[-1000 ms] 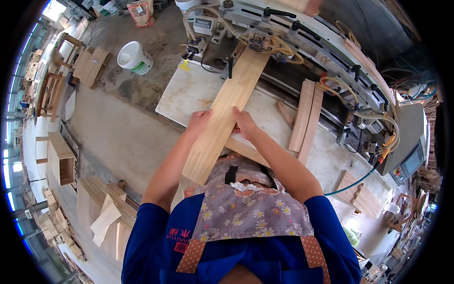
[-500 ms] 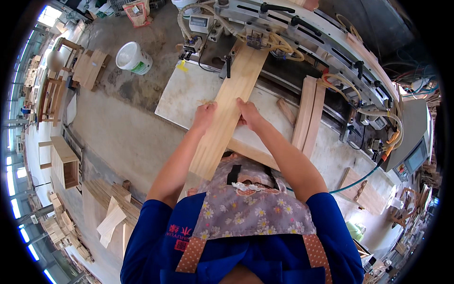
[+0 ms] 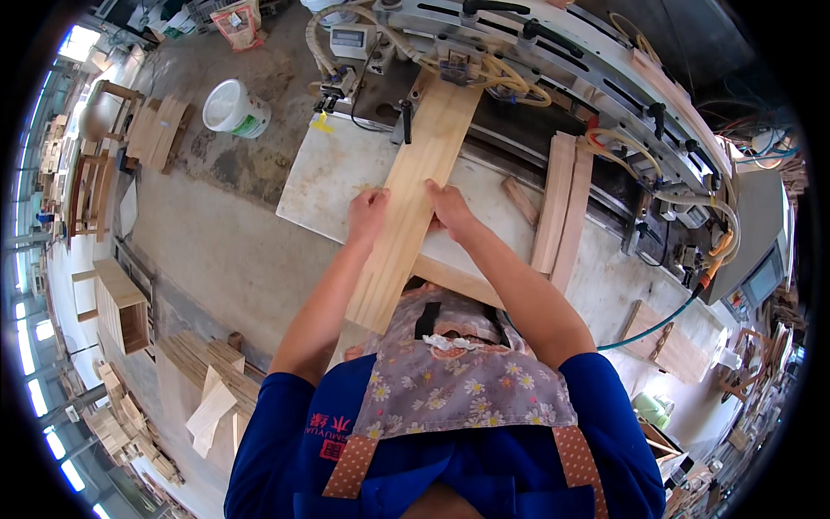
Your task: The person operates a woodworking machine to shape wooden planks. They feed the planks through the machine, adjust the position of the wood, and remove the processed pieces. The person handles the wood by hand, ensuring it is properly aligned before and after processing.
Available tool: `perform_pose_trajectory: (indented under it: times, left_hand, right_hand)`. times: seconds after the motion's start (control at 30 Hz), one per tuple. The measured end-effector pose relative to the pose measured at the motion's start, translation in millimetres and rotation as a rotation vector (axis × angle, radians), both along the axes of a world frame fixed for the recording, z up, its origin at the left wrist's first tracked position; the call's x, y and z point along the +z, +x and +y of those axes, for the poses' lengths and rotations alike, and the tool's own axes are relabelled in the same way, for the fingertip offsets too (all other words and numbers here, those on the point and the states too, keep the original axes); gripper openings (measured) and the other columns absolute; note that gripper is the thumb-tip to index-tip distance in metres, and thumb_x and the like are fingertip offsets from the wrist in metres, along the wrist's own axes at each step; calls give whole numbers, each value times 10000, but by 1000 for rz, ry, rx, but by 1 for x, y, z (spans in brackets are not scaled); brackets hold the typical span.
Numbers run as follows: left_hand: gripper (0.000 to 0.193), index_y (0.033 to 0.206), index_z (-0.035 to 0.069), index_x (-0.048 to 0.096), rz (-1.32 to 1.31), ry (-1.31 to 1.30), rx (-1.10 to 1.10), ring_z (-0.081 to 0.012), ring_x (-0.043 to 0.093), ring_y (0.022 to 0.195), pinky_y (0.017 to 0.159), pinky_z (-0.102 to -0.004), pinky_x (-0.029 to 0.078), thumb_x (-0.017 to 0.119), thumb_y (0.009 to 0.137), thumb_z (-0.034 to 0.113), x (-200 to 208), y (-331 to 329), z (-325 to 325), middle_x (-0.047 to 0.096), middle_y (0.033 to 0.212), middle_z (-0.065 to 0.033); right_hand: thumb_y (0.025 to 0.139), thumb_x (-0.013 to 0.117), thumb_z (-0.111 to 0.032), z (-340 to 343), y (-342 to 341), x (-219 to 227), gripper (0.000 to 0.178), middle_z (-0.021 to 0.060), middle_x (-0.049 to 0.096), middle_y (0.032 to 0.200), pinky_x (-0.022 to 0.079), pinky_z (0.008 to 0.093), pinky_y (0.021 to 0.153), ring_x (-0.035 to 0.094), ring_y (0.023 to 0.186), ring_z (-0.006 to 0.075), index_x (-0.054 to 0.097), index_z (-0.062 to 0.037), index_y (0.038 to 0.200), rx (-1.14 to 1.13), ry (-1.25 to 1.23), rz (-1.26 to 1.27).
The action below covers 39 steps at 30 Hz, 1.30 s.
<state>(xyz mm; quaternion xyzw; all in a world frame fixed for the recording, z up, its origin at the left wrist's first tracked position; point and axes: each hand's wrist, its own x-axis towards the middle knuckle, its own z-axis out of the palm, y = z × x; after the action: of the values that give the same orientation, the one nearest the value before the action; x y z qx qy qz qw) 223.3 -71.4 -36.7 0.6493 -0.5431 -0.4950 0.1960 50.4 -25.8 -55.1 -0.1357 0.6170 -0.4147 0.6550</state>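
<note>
My left hand and right hand pinch the long edges of the plank, one on each side. The plank lies flat on the pale table, its far end under the machine. Two slats lie right of the plank.

Your left hand and right hand reach forward side by side, palms down, arms nearly straight.

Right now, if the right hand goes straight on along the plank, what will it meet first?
Probably the machine's clamp head where the plank enters. The right hand points up along the plank, and the wood between looks bare, though depth is hard to judge.
</note>
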Motion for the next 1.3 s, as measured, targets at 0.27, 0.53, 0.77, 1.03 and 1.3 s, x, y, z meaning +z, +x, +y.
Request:
perform_pose_trajectory:
  times: [0.27,0.53,0.77,1.03,1.3]
  left_hand:
    - [556,1311,58,464,-434,-760,-714,-394,406,1277,1008,-435,412,637,794,167,49,-110,-10,446,1371,-193]
    - [703,1410,111,361,-734,-709,-814,-470,369,1286,1017,-435,423,653,773,158,24,-137,-45,367,1434,-188]
    - [716,1418,130,352,-694,-688,-796,-465,362,1294,1011,-436,433,659,771,159,30,-135,-41,356,1444,-177]
    - [679,1407,128,363,-682,-652,-801,-467,353,1305,1014,-439,431,633,784,130,34,-137,-44,351,1457,-174]
    - [610,1370,96,391,-663,-622,-796,-492,353,1300,1000,-459,436,577,790,73,35,-138,-44,334,1459,-196]
  right_hand:
    - [949,508,-349,1,-5,8,398,124,665,904,547,363,543,669,748,225,586,17,1084,71,-109,-34]
    - [851,656,-290,44,-64,46,361,137,664,905,537,370,706,660,833,273,574,-18,1075,268,-229,737]
    - [718,739,-232,164,-94,84,562,158,516,1180,449,447,875,506,1052,360,490,-71,1195,192,71,1440]
    - [710,696,-141,153,-96,65,600,164,499,1166,446,474,874,499,1045,383,439,-99,1250,100,104,1560]
    - [756,640,-141,99,-109,98,434,170,536,1100,459,469,880,515,1090,350,489,-56,1155,88,-6,1482]
